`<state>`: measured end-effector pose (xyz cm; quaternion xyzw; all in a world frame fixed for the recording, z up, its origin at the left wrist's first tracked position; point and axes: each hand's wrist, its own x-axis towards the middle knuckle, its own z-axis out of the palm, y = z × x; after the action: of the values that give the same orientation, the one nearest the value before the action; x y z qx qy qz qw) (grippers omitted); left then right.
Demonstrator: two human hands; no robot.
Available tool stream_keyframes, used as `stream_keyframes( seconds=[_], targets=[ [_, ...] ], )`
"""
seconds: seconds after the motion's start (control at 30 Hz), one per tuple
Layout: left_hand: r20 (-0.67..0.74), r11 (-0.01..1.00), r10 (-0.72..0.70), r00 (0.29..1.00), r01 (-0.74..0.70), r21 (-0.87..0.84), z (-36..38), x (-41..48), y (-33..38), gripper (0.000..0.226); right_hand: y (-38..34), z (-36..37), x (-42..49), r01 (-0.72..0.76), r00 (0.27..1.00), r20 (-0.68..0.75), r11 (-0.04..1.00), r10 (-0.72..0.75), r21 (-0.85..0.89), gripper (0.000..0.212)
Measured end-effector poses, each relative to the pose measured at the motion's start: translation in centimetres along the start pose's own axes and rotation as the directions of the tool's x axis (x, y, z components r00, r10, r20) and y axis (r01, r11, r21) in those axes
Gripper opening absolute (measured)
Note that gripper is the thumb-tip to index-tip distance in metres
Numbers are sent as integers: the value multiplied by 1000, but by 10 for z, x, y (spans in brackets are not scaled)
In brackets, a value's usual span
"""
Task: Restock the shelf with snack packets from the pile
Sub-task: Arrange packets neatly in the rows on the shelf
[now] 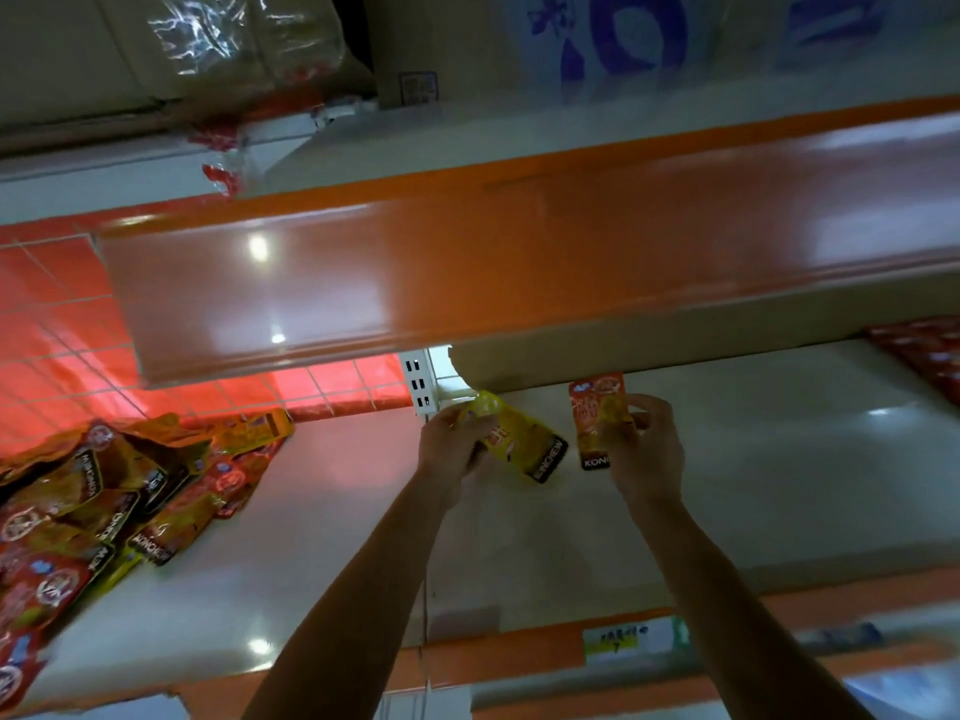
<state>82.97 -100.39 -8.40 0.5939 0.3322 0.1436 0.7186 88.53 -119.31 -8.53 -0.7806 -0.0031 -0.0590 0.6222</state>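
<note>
Forearms rise from the bottom edge, elbows cut off, to 2 hands over the white shelf [332, 517]. The left hand [448, 443] pinches the top of a yellow snack packet [524, 452], which tilts with its black band toward 4 o'clock. The right hand [647, 452] grips an orange-red snack packet [596, 415] upright, its curled fingers covering part of the print. Whether either packet touches the shelf is unclear. At 8 o'clock the pile of packets [104, 504] lies blurred, cut by the left edge. An orange upper shelf front [467, 267] hides the shelf's back at 12 o'clock. Red packets [927, 353] at 3 o'clock run off-frame.
</note>
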Motion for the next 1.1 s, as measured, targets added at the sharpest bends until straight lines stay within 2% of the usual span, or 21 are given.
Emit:
stream_keyframes(
  seconds=[0.07,0.13,0.27,0.4,0.47,0.63,0.77,0.93,1.1],
  targets=[
    [-62,967,105,993,-87,239,6,7,-3,28,3,-5,-2,-8,1000,22,1000,8,-5,44],
    [-91,904,211,973,-159,398,10,9,-4,40,7,-9,-3,-18,998,55,1000,19,-7,52],
    [56,701,324,945,-279,656,18,14,-12,69,11,-11,-4,-8,999,43,1000,10,-27,47],
    [253,417,405,879,-424,804,20,11,-28,45,12,-9,-4,-3,999,43,1000,3,-15,41],
    [302,331,440,846,-465,821,20,12,-32,37,12,-6,-4,7,999,52,1000,-7,-17,41],
    [283,318,477,832,-464,827,25,16,-30,35,13,1,-7,-4,996,93,999,7,-39,50],
    [266,307,492,829,-451,838,27,21,-29,35,14,3,-12,19,994,111,998,-13,-58,41],
    [278,269,491,826,-447,853,31,26,-27,34,17,-5,-16,3,994,110,997,5,-71,41],
    [256,293,558,789,-476,829,39,12,-32,37,20,-16,-17,-18,995,96,998,23,-52,40]
  ],
)
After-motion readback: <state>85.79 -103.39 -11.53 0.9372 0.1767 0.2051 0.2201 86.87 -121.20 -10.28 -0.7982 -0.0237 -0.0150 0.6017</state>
